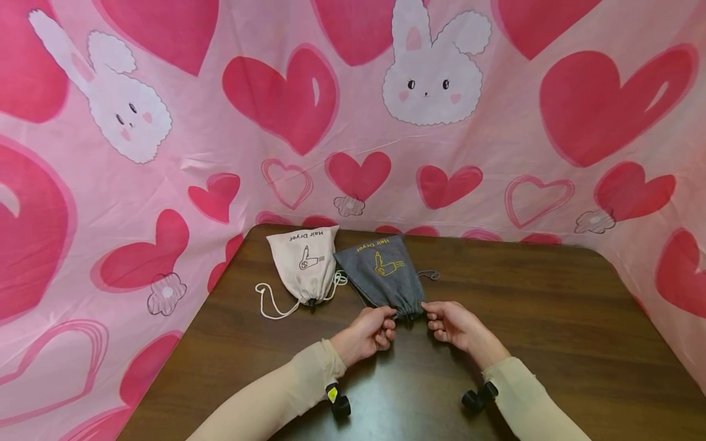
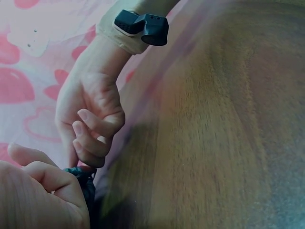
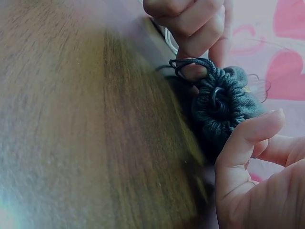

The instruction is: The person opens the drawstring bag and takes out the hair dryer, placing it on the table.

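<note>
A dark grey drawstring bag (image 1: 366, 278) with a yellow hair dryer print and "Hair Dryer" lettering lies on the table. My left hand (image 1: 371, 334) pinches the left side of its gathered mouth, and my right hand (image 1: 458, 329) pinches the right side. Seen from the right wrist, the mouth of the bag (image 3: 233, 102) is drawn into a puckered ring, with a dark cord (image 3: 190, 62) looped beside the left fingertips. What is inside the bag is hidden. To its left lies a cream drawstring bag (image 1: 287, 254) with a dark hair dryer print, untouched.
The brown wooden table (image 1: 551, 318) extends to both sides and toward me. Pink cloth (image 1: 496, 141) with hearts and rabbits hangs around its back and sides. White cords (image 1: 270, 312) of the cream bag trail on the tabletop; a dark cord loop (image 1: 430, 275) sticks out right of the grey bag.
</note>
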A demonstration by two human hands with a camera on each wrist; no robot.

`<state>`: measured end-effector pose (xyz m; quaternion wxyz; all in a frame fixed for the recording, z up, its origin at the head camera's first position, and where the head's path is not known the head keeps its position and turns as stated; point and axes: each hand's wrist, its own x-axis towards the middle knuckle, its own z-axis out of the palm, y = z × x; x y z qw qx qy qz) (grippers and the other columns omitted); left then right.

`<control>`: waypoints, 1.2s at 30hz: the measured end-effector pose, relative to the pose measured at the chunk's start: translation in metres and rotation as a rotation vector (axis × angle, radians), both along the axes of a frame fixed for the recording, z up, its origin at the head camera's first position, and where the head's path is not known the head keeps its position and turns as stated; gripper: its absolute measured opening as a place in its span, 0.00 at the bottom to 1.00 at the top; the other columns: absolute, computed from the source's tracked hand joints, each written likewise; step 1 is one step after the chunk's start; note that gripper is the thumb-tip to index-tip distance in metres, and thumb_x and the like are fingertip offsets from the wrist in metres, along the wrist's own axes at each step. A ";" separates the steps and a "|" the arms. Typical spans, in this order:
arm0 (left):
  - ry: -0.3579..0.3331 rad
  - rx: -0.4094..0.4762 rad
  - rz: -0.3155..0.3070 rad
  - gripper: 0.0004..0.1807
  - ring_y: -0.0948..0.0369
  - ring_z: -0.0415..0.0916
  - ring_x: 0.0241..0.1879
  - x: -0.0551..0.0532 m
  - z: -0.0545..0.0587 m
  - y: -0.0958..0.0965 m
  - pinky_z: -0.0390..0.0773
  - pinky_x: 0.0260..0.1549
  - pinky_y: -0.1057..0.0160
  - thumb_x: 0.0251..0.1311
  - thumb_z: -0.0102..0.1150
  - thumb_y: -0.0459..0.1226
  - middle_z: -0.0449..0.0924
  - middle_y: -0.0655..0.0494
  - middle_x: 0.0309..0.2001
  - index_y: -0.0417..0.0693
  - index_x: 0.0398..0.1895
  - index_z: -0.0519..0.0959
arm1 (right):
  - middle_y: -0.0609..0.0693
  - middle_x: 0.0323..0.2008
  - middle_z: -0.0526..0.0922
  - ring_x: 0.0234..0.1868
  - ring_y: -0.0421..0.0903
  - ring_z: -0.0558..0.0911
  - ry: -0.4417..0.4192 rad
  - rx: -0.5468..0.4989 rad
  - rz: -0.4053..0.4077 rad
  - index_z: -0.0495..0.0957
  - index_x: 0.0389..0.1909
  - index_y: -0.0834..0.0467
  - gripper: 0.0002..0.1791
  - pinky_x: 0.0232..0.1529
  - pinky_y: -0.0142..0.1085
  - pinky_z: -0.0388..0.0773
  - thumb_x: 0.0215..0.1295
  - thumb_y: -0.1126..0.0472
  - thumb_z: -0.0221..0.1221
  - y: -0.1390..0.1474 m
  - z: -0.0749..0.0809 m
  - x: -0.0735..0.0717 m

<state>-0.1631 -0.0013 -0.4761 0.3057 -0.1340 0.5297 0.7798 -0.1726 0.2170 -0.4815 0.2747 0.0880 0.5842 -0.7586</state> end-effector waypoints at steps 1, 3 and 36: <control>-0.001 -0.001 0.000 0.13 0.70 0.62 0.16 0.000 0.000 0.000 0.54 0.12 0.80 0.75 0.49 0.31 0.60 0.63 0.19 0.48 0.28 0.64 | 0.44 0.24 0.70 0.21 0.36 0.72 -0.001 -0.002 -0.002 0.75 0.35 0.56 0.10 0.22 0.25 0.72 0.82 0.62 0.52 0.000 0.000 0.000; 0.001 -0.003 -0.001 0.14 0.70 0.62 0.16 0.001 0.000 -0.001 0.54 0.12 0.80 0.74 0.49 0.31 0.60 0.63 0.19 0.49 0.28 0.63 | 0.44 0.24 0.70 0.21 0.36 0.72 0.001 -0.002 -0.002 0.75 0.36 0.56 0.10 0.22 0.25 0.72 0.82 0.62 0.53 0.000 0.000 0.000; 0.005 -0.055 -0.078 0.17 0.70 0.64 0.17 0.000 -0.002 -0.003 0.54 0.14 0.80 0.77 0.52 0.34 0.62 0.62 0.19 0.49 0.25 0.66 | 0.42 0.25 0.74 0.24 0.35 0.76 0.013 0.057 0.140 0.74 0.30 0.55 0.15 0.22 0.24 0.74 0.83 0.60 0.51 0.000 0.002 0.003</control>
